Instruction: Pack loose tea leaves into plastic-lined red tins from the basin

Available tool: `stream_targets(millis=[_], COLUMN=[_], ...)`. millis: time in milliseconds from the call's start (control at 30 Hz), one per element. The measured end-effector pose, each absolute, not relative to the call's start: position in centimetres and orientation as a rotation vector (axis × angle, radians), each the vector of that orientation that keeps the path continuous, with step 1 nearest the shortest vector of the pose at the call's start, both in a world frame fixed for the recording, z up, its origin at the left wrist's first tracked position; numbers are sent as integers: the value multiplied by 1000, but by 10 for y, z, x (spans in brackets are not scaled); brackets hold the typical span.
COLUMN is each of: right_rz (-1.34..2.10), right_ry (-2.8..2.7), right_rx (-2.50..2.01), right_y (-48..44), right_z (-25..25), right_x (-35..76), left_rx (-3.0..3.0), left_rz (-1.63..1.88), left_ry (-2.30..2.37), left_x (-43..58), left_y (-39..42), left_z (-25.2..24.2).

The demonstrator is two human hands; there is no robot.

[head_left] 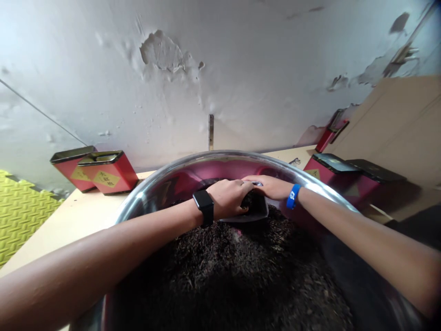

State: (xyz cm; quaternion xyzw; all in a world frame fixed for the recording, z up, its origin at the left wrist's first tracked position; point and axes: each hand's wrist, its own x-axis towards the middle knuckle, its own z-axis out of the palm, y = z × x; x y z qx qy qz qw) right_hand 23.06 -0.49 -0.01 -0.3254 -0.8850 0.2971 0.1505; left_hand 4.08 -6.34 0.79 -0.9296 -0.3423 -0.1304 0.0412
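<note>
Dark loose tea leaves (237,262) fill much of a large round metal basin (165,170) in front of me. At its far side my right hand (270,186) is closed on the handle of a metal scoop (263,212), whose mouth faces me just above the leaves. My left hand (227,197), with a black watch (203,202) on its wrist, curls over the scoop's left side. Dark leaves show between its thumb and fingers. Its fingertips are partly hidden in the scoop. A blue band (293,196) circles my right wrist.
Two open red tins (113,177) with yellow labels stand left of the basin on a pale table (51,230). More red tins (330,174) are at the right, near a cardboard sheet (406,124). A peeling wall (241,69) rises behind; yellow matting (24,211) lies far left.
</note>
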Motion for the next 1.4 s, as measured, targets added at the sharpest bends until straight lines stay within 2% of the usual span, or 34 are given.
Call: stream_targets(millis=[300,600,833,1100,1267,1400], right_rz=[827,646,613,649,617,619], right_ry=[-2547,-2361,-2301,-2333,-2335,-2399], right_rx=[-943,-1121,-1110,-1078,-1121,-1099], right_y=[-5,-2,-3,-3,-3,-2], right_z=[1,-2,2,3,2,3], right_x=[230,230,230,232,233,234], left_rx=[-2855,-2814,-2760,-2873,-2858,-2877], left_rz=[-445,-549,-789,-1200,-1236,-1308], left_ry=[-870,-923,-902,-1216,-1411,-1380], left_x=[40,39,36,35,33,30], left_y=[-65,-59,-54,-52,-57,-60], left_z=[7,9,11,14,23,36])
